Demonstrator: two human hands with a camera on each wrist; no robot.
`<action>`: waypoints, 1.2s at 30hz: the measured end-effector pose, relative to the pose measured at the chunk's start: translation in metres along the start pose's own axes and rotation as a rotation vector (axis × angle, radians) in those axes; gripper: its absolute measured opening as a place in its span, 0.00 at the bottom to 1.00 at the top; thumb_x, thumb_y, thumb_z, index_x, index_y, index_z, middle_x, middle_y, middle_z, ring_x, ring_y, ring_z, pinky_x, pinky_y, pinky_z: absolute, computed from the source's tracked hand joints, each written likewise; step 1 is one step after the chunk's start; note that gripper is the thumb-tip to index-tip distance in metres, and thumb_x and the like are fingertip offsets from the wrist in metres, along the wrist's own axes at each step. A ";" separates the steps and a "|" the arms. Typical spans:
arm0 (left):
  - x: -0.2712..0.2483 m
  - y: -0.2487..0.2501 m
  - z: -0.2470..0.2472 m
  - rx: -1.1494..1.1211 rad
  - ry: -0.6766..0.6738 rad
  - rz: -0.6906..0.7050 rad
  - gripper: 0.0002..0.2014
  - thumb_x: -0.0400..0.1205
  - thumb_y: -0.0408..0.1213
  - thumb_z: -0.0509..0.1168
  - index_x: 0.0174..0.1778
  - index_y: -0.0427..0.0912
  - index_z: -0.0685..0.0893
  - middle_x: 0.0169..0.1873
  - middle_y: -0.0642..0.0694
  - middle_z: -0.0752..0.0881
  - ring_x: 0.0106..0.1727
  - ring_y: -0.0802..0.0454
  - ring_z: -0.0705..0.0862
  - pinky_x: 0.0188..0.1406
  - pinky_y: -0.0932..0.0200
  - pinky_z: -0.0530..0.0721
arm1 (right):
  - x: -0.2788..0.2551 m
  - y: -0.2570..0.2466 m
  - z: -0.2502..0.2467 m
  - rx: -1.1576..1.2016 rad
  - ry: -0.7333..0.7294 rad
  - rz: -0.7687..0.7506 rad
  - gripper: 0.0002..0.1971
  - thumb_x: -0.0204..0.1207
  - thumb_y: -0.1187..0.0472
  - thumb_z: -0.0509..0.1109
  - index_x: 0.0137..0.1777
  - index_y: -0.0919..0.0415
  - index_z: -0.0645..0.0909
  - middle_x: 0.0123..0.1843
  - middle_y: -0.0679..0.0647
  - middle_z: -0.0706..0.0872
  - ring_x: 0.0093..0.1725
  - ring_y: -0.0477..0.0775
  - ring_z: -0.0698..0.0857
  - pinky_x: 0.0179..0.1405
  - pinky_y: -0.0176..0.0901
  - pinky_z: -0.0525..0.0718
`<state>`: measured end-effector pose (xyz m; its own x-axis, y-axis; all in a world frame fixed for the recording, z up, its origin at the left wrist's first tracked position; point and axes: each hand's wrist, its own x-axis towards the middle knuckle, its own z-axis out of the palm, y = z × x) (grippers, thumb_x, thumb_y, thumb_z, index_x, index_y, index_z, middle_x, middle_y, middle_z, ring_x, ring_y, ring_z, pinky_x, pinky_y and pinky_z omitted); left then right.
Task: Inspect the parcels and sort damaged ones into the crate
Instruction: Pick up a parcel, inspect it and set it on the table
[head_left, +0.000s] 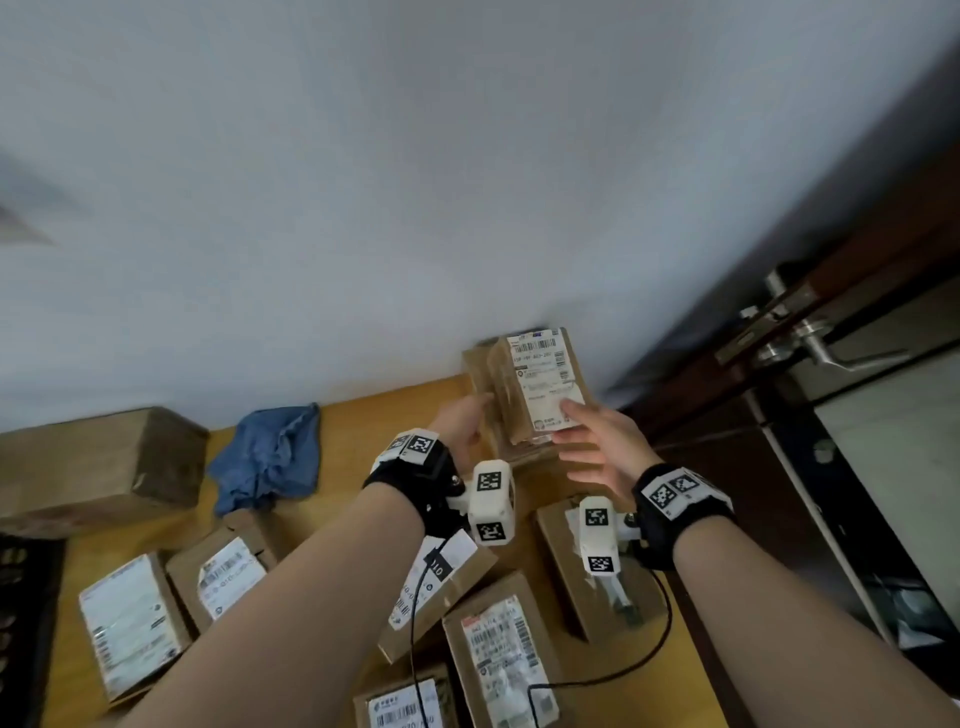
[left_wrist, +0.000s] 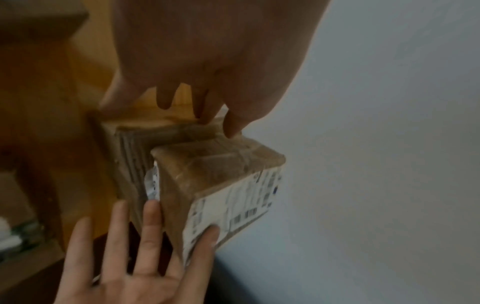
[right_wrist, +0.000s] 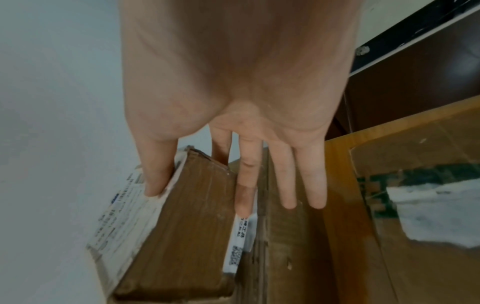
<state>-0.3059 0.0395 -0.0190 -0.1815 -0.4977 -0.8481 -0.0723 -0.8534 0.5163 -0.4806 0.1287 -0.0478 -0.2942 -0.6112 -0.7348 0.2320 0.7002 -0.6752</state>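
Observation:
A brown parcel with a white shipping label (head_left: 540, 384) (left_wrist: 215, 176) (right_wrist: 182, 226) is tilted up on top of another brown parcel (head_left: 474, 371) (left_wrist: 130, 148) (right_wrist: 283, 236) at the back right of the table, against the wall. My right hand (head_left: 576, 431) (right_wrist: 207, 185) (left_wrist: 166, 222) grips its near end, thumb on the label and fingers along the brown side. My left hand (head_left: 467, 415) (left_wrist: 197, 115) lies with straight fingers against the parcel's left side, fingertips touching its far edge. A black crate (head_left: 26, 597) shows at the left edge.
Several labelled parcels (head_left: 130, 623) (head_left: 498, 649) lie on the wooden table (head_left: 353, 415) under my forearms. A blue cloth (head_left: 270, 457) and a large brown box (head_left: 98, 467) sit at the back left. A door with a metal handle (head_left: 810, 343) stands right of the table.

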 end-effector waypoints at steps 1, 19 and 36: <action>0.002 0.000 0.005 0.002 -0.016 0.005 0.23 0.93 0.39 0.62 0.84 0.35 0.73 0.83 0.36 0.73 0.83 0.33 0.73 0.75 0.36 0.77 | 0.002 -0.001 -0.003 -0.003 0.017 -0.007 0.26 0.75 0.39 0.78 0.66 0.54 0.83 0.59 0.60 0.93 0.62 0.67 0.88 0.70 0.74 0.81; 0.024 0.007 0.010 0.094 -0.141 0.057 0.22 0.92 0.48 0.62 0.82 0.47 0.78 0.86 0.49 0.69 0.87 0.39 0.65 0.69 0.34 0.77 | 0.024 -0.032 -0.011 -0.076 0.164 -0.053 0.24 0.82 0.32 0.67 0.63 0.50 0.82 0.57 0.56 0.91 0.54 0.63 0.91 0.48 0.55 0.89; -0.015 -0.093 0.020 0.110 -0.293 -0.361 0.30 0.95 0.43 0.56 0.90 0.34 0.57 0.87 0.30 0.63 0.76 0.29 0.77 0.71 0.39 0.78 | 0.003 0.048 -0.018 -0.664 0.063 0.265 0.34 0.92 0.41 0.57 0.89 0.65 0.63 0.89 0.64 0.66 0.85 0.67 0.69 0.81 0.59 0.71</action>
<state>-0.3157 0.1290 -0.0518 -0.3933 -0.0944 -0.9146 -0.2818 -0.9344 0.2177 -0.4866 0.1672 -0.0809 -0.3634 -0.3808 -0.8502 -0.3043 0.9111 -0.2780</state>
